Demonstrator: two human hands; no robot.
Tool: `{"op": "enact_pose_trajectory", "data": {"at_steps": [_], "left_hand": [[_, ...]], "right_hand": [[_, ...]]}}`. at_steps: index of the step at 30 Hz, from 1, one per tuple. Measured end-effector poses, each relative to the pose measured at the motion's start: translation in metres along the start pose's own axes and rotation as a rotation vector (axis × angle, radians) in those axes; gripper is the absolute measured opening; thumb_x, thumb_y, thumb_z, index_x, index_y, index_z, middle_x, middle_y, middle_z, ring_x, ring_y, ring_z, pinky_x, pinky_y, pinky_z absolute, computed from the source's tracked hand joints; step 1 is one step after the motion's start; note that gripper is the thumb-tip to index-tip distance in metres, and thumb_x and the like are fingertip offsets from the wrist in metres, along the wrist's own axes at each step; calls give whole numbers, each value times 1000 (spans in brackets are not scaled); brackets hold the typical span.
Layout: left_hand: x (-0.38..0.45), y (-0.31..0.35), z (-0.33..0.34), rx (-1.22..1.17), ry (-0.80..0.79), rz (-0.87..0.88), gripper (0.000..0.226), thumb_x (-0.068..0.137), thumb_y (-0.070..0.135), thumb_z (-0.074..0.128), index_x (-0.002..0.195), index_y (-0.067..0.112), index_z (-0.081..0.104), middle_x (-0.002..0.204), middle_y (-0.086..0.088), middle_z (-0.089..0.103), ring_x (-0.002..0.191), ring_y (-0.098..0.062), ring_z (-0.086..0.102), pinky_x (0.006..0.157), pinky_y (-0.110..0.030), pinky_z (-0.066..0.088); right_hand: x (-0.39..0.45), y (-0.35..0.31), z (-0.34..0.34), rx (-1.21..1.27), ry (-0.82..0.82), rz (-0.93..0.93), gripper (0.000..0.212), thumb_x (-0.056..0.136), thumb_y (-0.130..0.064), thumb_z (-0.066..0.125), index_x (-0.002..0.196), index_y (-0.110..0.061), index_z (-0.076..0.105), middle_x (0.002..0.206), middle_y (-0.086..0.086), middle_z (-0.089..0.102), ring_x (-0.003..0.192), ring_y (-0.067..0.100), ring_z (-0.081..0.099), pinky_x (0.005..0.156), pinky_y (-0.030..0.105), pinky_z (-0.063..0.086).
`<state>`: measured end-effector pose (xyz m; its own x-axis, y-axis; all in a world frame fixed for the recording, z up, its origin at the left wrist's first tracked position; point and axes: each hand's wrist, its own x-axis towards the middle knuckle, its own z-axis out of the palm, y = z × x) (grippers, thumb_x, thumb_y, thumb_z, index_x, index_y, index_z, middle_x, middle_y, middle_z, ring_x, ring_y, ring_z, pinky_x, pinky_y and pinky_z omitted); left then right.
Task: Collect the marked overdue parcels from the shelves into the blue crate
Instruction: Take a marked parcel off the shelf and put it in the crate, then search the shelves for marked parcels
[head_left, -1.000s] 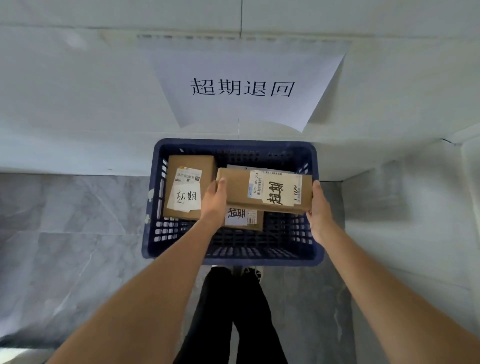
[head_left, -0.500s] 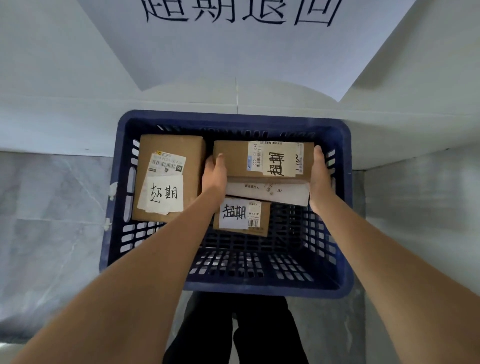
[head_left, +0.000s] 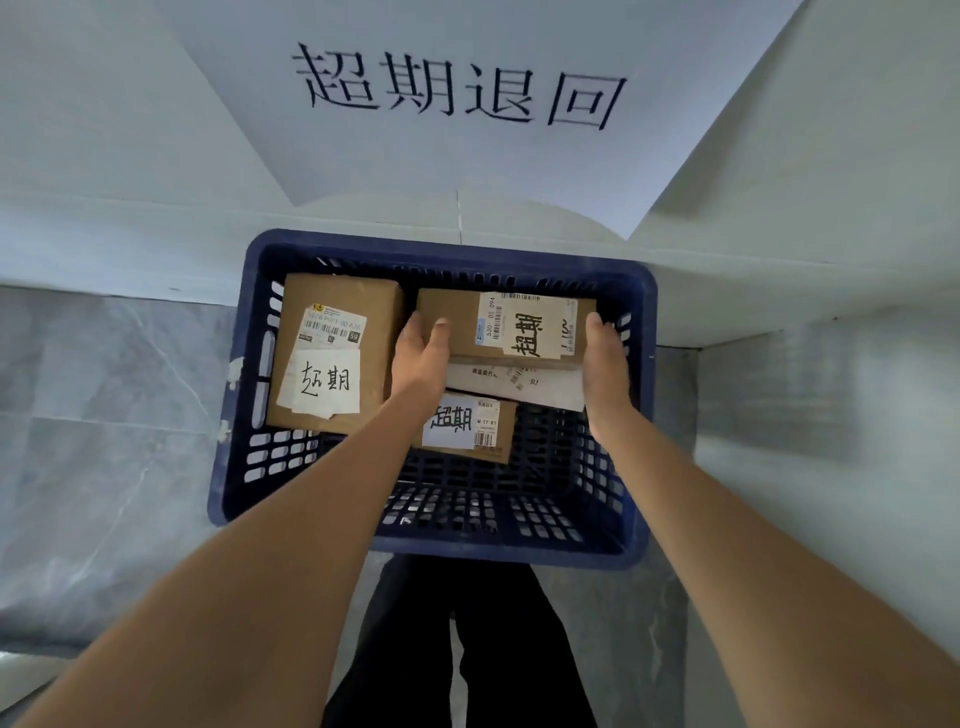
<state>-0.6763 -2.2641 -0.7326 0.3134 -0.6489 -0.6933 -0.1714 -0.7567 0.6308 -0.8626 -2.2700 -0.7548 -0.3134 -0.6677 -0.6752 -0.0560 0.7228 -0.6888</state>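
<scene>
One white parcel (head_left: 514, 383) mostly covered

soft, even, cool indoor light, fairly bright, with no hard glare. a rounded shadow falls on the wall (head_left: 156, 156) just behind the blue crate (head_left: 447, 247), and a dim shade sits under the paper sign (head_left: 467, 93). wide-angle bending curves the wall lines toward the edges. the forearms low in the frame look slightly soft; label writing stays readable.

Parcels (head_left: 332, 358) crowd the blue crate's (head_left: 447, 247) far half; its near floor lies bare.
</scene>
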Motion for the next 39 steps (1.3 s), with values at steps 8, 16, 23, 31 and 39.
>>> {"op": "enact_pose_trajectory", "data": {"at_steps": [8, 16, 23, 31, 39], "left_hand": [[-116, 56, -75, 556, -173, 318, 69, 99, 54, 28, 155, 22, 3, 162, 6, -2, 149, -12, -5, 121, -41, 3], [-205, 48, -161, 797, -135, 457, 68, 102, 45, 30, 155, 11, 4, 163, -3, 0, 149, -16, -3, 122, -34, 0], [-281, -18, -243, 726, -52, 369, 66, 101, 48, 30, 155, 14, 12, 162, -2, 10, 150, -19, 3, 122, -38, 4], [-382, -144, -338, 668, 110, 121, 65, 102, 43, 31, 155, 12, 10, 162, -3, 8, 150, -19, 4, 121, -37, 4], [-497, -251, -397, 411, 357, -149, 64, 102, 42, 30, 155, 12, 12, 162, -5, 8, 149, -21, 7, 120, -37, 7]], "right_hand": [[-127, -64, -23, -516, -62, -206, 71, 92, -60, 21, 131, -9, 52, 125, 9, 56, 121, 29, 49, 105, 48, 38], [-238, -95, 10, -1034, -229, -501, 69, 103, -51, 23, 155, -6, 17, 163, 13, 12, 152, 26, 6, 123, 45, 9], [-335, -78, 48, -1163, -386, -581, 71, 101, -54, 32, 156, -12, 16, 164, 7, 9, 152, 25, 5, 121, 41, 10], [-437, -39, 99, -1501, -635, -744, 68, 103, -51, 26, 156, -11, 13, 165, 7, 7, 152, 24, 2, 122, 43, 7], [-569, 22, 183, -1691, -932, -1016, 67, 104, -48, 28, 154, -6, 17, 163, 12, 13, 151, 27, 10, 121, 44, 13]]}}
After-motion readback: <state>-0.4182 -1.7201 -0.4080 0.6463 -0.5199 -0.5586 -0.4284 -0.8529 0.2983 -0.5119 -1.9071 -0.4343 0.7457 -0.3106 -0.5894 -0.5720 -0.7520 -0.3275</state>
